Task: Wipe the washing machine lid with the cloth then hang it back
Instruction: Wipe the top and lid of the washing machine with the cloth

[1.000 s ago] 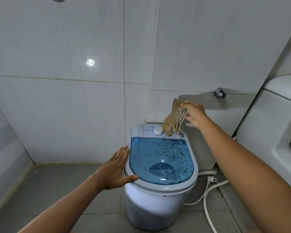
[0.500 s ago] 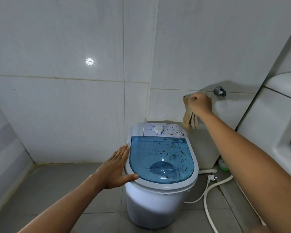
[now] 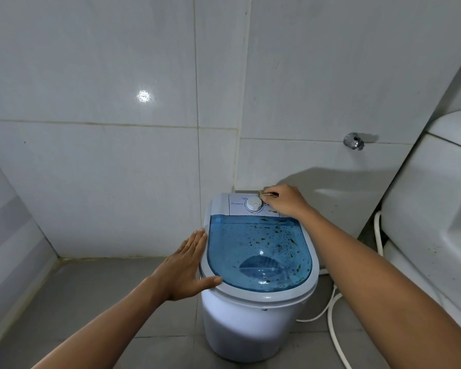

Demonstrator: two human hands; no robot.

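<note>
A small white washing machine [image 3: 250,328] stands on the floor against the tiled wall. Its clear blue lid [image 3: 256,251] is speckled with dark and greenish spots. My left hand [image 3: 186,270] lies flat with straight fingers against the lid's left rim, thumb on the front edge. My right hand [image 3: 284,199] is down on the white control panel beside the round dial [image 3: 254,203], with a beige cloth [image 3: 262,193] bunched under its fingers; only a small edge of the cloth shows.
A chrome wall fitting [image 3: 354,141] sticks out of the tiles to the upper right. A white toilet and cistern [image 3: 431,209] fill the right side. A white hose and cable [image 3: 333,315] trail on the grey floor right of the machine.
My right hand came down from near the wall fitting, carrying the cloth, onto the control panel by the dial. My left hand stayed on the lid's rim.
</note>
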